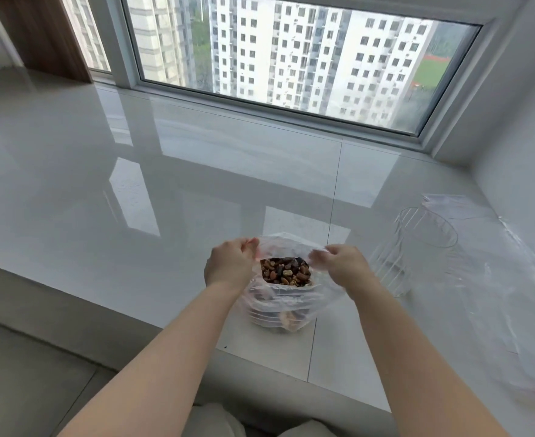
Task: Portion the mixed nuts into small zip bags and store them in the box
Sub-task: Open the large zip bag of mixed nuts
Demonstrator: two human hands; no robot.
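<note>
Mixed nuts (285,273) fill a clear bag (286,302) near the ledge's (165,190) front edge. Left hand (229,266) and right hand (343,263) pinch its mouth open. Should either pinch slip, the thin film would likely sag and spill nuts over that edge.

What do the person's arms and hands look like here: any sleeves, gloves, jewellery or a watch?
Both forearms are bare up to the frame edge, with no sleeve in view. The left hand and right hand wear no gloves, and no ring, watch or bracelet shows on either wrist. At the bottom edge, light beige fabric over the knees is the only clothing visible.
</note>
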